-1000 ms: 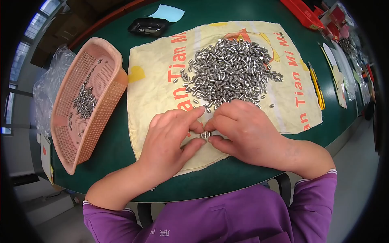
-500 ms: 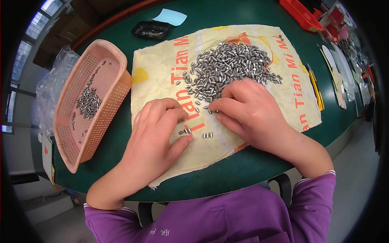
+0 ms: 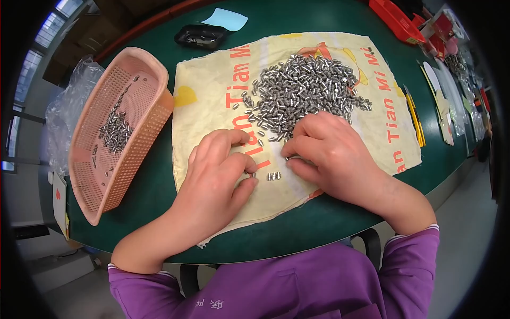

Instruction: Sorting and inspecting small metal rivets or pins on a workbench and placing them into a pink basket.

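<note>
A big heap of small barrel-shaped metal pieces (image 3: 308,87) lies on a pale printed cloth (image 3: 207,106). My left hand (image 3: 215,173) rests on the cloth left of the heap, its thumb and forefinger closed on small metal pieces (image 3: 253,174) that are mostly hidden. At the heap's near edge, my right hand (image 3: 334,151) pinches a metal piece (image 3: 288,158) at its fingertips, of which only a bit shows. Between the two hands stands a short row of metal pieces (image 3: 274,176), side by side.
On the left, a pink perforated basket (image 3: 109,204) holds more metal pieces. A black tray (image 3: 201,37) and a light blue sheet (image 3: 227,19) are at the back of the green table (image 3: 297,242). A yellow cutter (image 3: 415,119) lies right of the cloth; a red tray (image 3: 396,20) is beyond.
My left thumb and forefinger have closed over the pieces that lay between them. My right hand has drawn slightly nearer and right, away from the heap, with a piece at its fingertips.
</note>
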`<move>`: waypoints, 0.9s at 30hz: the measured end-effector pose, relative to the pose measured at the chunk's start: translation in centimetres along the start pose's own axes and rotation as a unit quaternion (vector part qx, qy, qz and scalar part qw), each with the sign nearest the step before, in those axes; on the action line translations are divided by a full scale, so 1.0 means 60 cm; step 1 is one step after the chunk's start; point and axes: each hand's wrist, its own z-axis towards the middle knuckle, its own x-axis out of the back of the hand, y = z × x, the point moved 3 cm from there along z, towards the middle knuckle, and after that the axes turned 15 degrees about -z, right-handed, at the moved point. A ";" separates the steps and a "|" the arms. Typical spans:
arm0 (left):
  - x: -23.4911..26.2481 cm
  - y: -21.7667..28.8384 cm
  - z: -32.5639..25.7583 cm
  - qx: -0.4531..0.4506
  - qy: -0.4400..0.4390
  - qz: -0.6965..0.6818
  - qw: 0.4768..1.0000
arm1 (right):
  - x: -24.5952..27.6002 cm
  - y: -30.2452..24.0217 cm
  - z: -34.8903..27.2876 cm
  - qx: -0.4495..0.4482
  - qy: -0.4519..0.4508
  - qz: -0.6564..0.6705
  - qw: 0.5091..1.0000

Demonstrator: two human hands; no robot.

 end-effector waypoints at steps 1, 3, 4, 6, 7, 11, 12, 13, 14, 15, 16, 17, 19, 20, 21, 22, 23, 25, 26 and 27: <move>0.000 -0.001 -0.001 0.001 0.000 -0.001 1.000 | 0.000 0.000 0.000 0.000 -0.001 0.000 1.000; -0.002 -0.003 -0.003 -0.002 -0.007 -0.021 1.000 | 0.003 -0.001 0.000 0.005 -0.004 0.021 1.000; -0.003 -0.003 -0.003 -0.002 -0.008 -0.023 1.000 | 0.006 -0.003 -0.001 0.004 -0.005 0.020 1.000; -0.004 -0.003 -0.002 0.009 -0.020 -0.032 0.999 | 0.010 -0.008 -0.001 0.002 -0.025 0.055 0.998; -0.004 -0.003 -0.002 0.009 -0.021 -0.032 0.999 | 0.010 -0.010 -0.002 0.001 -0.025 0.055 0.998; -0.004 0.002 -0.001 0.004 -0.040 -0.034 0.999 | 0.003 -0.012 -0.005 -0.007 -0.063 0.060 0.996; -0.003 0.003 -0.001 0.012 -0.044 -0.038 0.998 | 0.002 -0.011 -0.005 -0.007 -0.064 0.061 0.996; -0.002 0.007 -0.002 0.013 -0.044 -0.038 0.998 | 0.002 -0.011 -0.005 -0.007 -0.064 0.061 0.996; 0.000 0.011 -0.004 0.028 -0.037 -0.041 0.998 | 0.003 -0.010 -0.005 -0.006 -0.062 0.060 0.996; 0.001 0.012 -0.005 0.044 -0.030 -0.043 0.998 | 0.005 -0.010 -0.004 -0.005 -0.061 0.059 0.996; 0.000 0.010 -0.004 0.045 -0.031 -0.043 0.998 | 0.006 -0.008 -0.004 -0.006 -0.061 0.059 0.996; -0.001 0.008 -0.003 0.036 -0.030 -0.033 0.998 | 0.007 -0.006 -0.005 -0.008 -0.058 0.054 0.997; -0.004 0.005 -0.003 0.026 -0.030 -0.023 0.999 | 0.008 -0.005 -0.005 -0.010 -0.056 0.048 0.997; -0.005 0.004 -0.004 0.022 -0.025 -0.019 0.999 | 0.008 -0.005 -0.005 -0.010 -0.055 0.044 0.997; -0.006 0.002 -0.004 0.019 -0.021 -0.015 0.999 | 0.009 -0.006 -0.006 -0.011 -0.054 0.040 0.998; -0.008 0.000 -0.004 0.018 -0.022 -0.014 0.999 | 0.008 -0.005 -0.005 -0.011 -0.053 0.040 0.998; -0.010 -0.001 -0.004 0.007 -0.019 -0.023 1.000 | 0.008 -0.005 -0.005 -0.013 -0.045 0.035 0.998; -0.013 -0.004 -0.004 -0.003 -0.017 -0.032 0.999 | 0.007 -0.004 -0.004 -0.015 -0.036 0.030 0.999; -0.015 -0.004 -0.003 -0.007 -0.012 -0.038 0.999 | 0.008 -0.003 -0.003 -0.013 -0.023 0.024 0.999; -0.016 -0.005 -0.003 -0.011 -0.008 -0.044 0.999 | 0.009 -0.003 -0.003 -0.011 -0.011 0.017 1.000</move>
